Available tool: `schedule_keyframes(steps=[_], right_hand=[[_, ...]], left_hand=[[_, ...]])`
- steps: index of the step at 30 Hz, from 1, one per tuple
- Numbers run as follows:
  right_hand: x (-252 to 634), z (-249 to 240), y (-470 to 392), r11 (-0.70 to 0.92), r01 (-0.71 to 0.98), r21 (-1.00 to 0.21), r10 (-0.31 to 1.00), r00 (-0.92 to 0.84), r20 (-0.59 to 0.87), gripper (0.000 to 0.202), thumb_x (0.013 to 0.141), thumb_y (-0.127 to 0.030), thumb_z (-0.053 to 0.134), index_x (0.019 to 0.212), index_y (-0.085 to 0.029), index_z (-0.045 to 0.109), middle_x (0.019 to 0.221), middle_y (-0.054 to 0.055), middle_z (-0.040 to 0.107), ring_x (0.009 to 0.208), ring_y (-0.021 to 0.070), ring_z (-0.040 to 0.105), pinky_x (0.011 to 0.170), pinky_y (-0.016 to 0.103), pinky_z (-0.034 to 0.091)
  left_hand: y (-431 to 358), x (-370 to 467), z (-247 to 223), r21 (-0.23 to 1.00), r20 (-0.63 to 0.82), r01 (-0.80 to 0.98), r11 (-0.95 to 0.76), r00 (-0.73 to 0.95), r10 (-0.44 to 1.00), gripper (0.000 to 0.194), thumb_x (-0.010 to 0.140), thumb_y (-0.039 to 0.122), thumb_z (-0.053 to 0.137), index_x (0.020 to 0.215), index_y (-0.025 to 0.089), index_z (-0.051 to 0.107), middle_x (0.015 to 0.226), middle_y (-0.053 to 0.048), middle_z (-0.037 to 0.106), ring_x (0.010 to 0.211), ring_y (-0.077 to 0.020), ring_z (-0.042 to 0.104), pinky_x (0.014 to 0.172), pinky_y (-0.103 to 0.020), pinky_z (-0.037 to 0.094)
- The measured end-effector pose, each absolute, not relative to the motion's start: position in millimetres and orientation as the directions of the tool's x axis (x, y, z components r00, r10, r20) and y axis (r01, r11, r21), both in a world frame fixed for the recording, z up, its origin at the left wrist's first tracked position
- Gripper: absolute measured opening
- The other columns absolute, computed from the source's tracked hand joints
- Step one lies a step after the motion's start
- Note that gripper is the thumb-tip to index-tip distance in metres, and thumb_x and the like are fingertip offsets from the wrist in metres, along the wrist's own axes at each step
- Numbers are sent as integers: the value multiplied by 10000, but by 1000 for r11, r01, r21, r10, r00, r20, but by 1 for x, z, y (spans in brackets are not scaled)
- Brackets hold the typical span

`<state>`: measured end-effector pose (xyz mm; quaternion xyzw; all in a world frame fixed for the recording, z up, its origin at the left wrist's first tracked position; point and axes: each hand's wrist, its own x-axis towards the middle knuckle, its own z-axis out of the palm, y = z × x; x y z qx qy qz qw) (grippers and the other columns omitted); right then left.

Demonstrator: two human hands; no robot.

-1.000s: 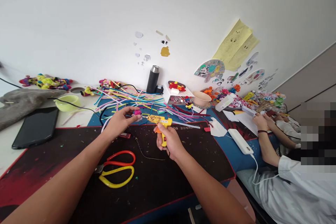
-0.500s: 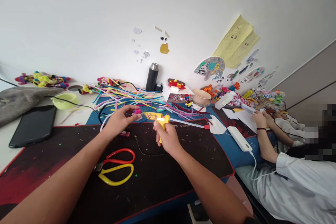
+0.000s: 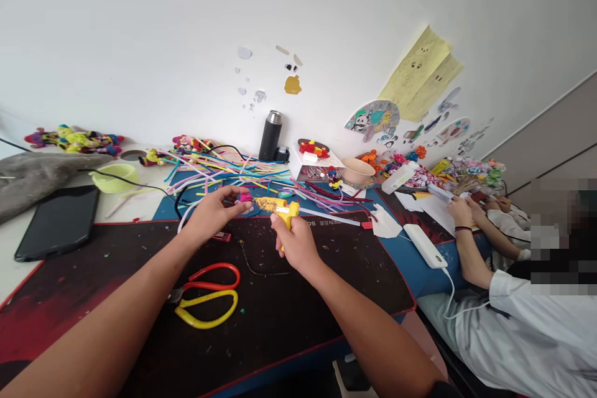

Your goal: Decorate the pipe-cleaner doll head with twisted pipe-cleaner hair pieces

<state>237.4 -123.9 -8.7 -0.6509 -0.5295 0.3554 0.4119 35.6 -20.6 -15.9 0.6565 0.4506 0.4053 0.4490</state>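
My left hand (image 3: 218, 208) pinches a small magenta fuzzy piece (image 3: 245, 198) between thumb and fingers; its full shape is hidden. My right hand (image 3: 296, 240) is wrapped round the handle of a yellow hot glue gun (image 3: 280, 206), whose stained nozzle points left at the magenta piece. A clear glue stick (image 3: 329, 216) sticks out from the gun's back. Below my left hand, scissors (image 3: 209, 298) with one red and one yellow handle loop lie on the dark mat (image 3: 289, 311). Many coloured pipe cleaners (image 3: 224, 168) spread behind my hands.
A black thermos (image 3: 270, 137) stands by the wall, beside a white box (image 3: 308, 165) and a pale bowl (image 3: 358, 171). At left lie a black phone (image 3: 58, 224) and a light green bowl (image 3: 115, 178). Right of me, another person's hands (image 3: 462, 210) work near a white power bank (image 3: 423, 246).
The glue gun has tipped slightly and its nozzle sits a little differently by the magenta piece. My left hand has barely moved, still pinching that piece.
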Motion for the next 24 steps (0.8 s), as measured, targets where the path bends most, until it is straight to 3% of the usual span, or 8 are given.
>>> schedule_keyframes(steps=[24], right_hand=[[235, -4, -126, -87, 525, -847, 979, 201, 24, 592, 1051, -569, 553, 562, -237, 507, 466, -3, 574, 400, 123, 548, 491, 231, 441]], left_hand=[[-20, 36, -18, 944, 140, 254, -211, 270, 953, 763, 673, 791, 825, 1163, 209, 763, 996, -64, 805, 935, -306, 748, 856, -401, 554]])
